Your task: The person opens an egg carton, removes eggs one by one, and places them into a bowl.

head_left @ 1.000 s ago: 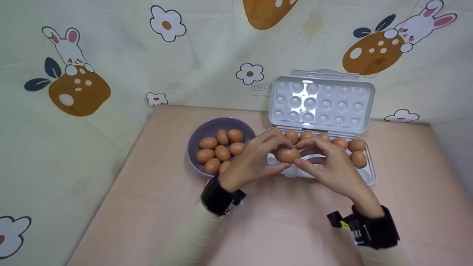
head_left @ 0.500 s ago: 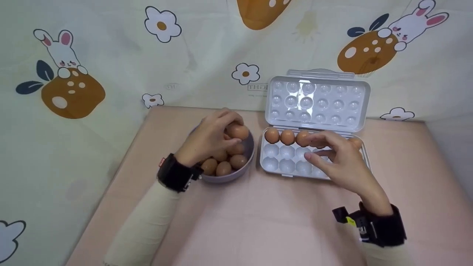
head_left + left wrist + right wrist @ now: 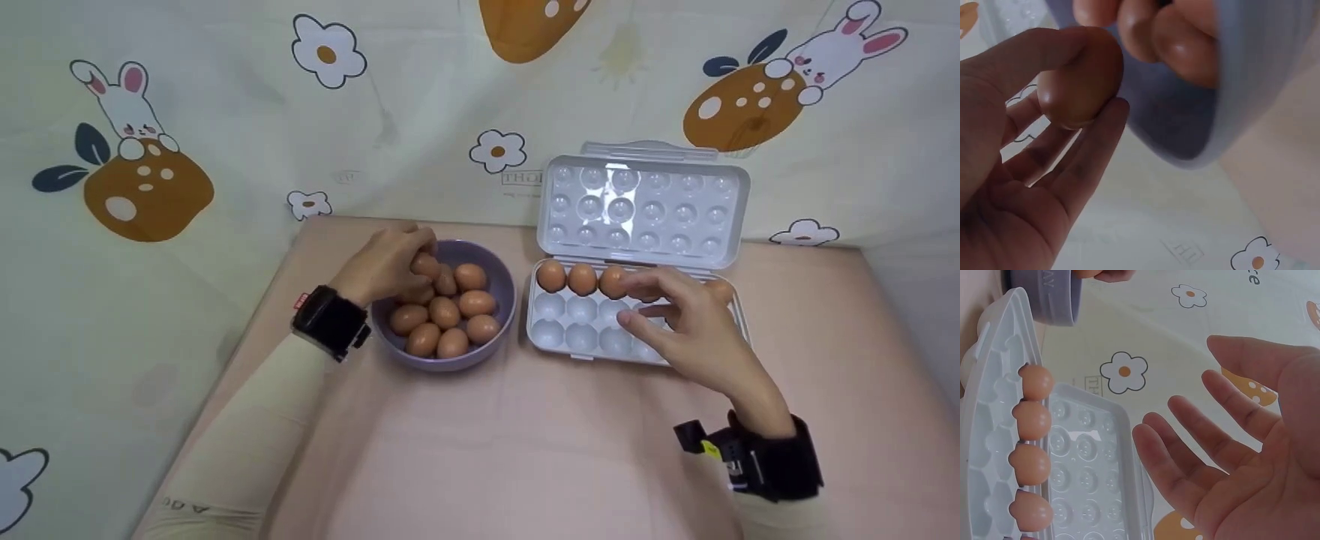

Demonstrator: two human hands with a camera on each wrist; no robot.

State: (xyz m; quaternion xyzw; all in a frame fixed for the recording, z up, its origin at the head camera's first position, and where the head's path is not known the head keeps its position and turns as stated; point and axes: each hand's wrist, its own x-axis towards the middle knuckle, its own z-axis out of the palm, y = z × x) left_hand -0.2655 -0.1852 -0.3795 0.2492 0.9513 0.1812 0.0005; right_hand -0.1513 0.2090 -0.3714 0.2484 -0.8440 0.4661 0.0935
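My left hand point(image 3: 386, 266) pinches a brown egg point(image 3: 1081, 79) between thumb and fingers, over the left side of a purple bowl point(image 3: 504, 300). Several more brown eggs point(image 3: 477, 304) lie inside that bowl. To the right, my right hand point(image 3: 686, 322) hovers with nothing in it above a white egg carton point(image 3: 534, 341), its fingers spread and slightly bent. Brown eggs point(image 3: 1032, 421) sit along the carton's back row; in the head view the right hand hides part of that row. Cups toward the carton's front left hold nothing.
The carton's clear lid point(image 3: 643, 206) stands raised behind its base, near the patterned cloth backdrop point(image 3: 420, 112). A pinkish cloth point(image 3: 480, 450) covers the table in front of the bowl and carton.
Both hands were together at an egg over the carton. The left hand has since moved left to the bowl, holding an egg; the right let go and stays over the carton.
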